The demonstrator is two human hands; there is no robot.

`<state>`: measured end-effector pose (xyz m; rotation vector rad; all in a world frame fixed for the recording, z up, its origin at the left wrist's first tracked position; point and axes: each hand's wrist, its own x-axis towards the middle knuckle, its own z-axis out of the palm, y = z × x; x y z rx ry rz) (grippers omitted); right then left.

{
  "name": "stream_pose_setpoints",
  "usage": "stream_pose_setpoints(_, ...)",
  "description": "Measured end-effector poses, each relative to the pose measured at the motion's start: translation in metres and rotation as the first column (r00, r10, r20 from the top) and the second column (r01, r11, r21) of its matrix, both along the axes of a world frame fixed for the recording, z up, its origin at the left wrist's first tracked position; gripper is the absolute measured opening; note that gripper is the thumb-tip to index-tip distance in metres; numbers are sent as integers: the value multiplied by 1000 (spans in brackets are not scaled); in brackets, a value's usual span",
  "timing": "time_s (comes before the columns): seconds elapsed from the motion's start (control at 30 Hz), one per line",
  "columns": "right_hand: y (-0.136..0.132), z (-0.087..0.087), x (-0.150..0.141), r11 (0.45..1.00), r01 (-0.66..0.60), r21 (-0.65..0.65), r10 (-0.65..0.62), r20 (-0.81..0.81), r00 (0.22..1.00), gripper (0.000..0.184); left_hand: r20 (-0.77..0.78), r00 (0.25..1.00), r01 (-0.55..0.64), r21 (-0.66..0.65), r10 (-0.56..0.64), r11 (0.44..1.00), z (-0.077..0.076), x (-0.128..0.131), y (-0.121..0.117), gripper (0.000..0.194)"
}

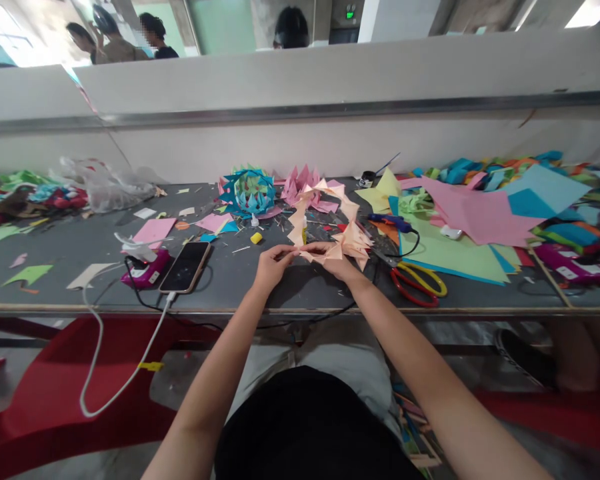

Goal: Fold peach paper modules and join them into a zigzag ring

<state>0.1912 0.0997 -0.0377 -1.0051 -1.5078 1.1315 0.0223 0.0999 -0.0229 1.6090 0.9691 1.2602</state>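
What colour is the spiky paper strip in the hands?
Pale peach. The spiky paper strip shows in the head view, the only one.

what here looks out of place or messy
The white charging cable looks out of place: from the phone it droops over the edge of the table in a loose loop that could snag. Paper scraps lie scattered to the left. The peach paper chain between the left hand and right hand shows no obvious damage.
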Motion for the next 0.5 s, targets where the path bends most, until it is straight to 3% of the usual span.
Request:
stream_pose_setpoints(0.37, -3, 9, 0, 996, 92, 15, -92, 9, 996, 22, -49, 998, -45, 93, 50, 995, -2, -1, -1, 21)
stream_pose_setpoints(0.5, -5, 9, -2, 997, 68, 29, -69, 22, 997, 23, -54, 997, -57, 115, 63, 992, -1, 0, -2, 23)
